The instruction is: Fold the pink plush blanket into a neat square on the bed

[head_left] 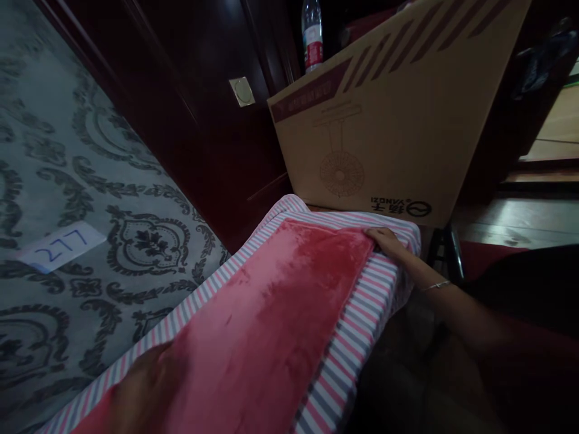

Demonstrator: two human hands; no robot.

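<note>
A pink plush cloth [289, 313] lies spread lengthwise over a surface covered with a pink, grey and white striped cloth [357, 325]. Its pile shows lighter and darker patches. At its far right corner my right hand [386, 242] has its fingers closed on the edge; a thin bracelet [436, 286] circles that wrist. My left hand [151, 386] is low on the near left side of the plush cloth, touching or just above it. Motion blur smears its fingers, so their closing cannot be made out.
A large cardboard box [398, 126] with a fan drawing stands beyond the far end. Behind its top edge shows a plastic bottle [313, 39]. Dark red panelling [190, 78] and patterned wallpaper [149, 241] with a paper marked 277 [63, 246] flank the left side.
</note>
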